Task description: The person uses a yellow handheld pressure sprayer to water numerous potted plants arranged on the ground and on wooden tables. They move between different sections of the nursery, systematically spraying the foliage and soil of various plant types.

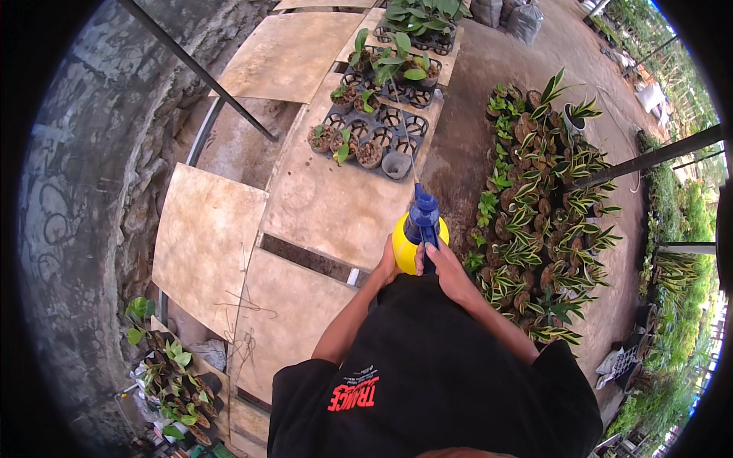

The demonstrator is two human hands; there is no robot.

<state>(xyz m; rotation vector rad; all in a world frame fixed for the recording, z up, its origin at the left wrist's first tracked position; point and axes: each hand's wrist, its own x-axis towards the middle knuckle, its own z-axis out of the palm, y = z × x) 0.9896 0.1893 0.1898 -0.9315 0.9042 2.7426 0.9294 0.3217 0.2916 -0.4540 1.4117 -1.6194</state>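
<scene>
In front of my body I hold a pump sprayer with a yellow tank and a blue head. My right hand is wrapped around its blue handle, thumb on top. From the left side, my left hand supports the tank, its fingers partly hidden. A thin pale line runs from the nozzle towards the potted seedlings; whether it is a wand or a water jet I cannot tell. Beyond the sprayer, a black cell tray carries several small pots with seedlings and one grey plastic pot at its near corner.
Pale boards form a bench with gaps between them. Larger leafy plants fill a tray farther off. Many variegated potted plants cover the ground at right. Metal posts slant in on both sides. Loose wires lie at left.
</scene>
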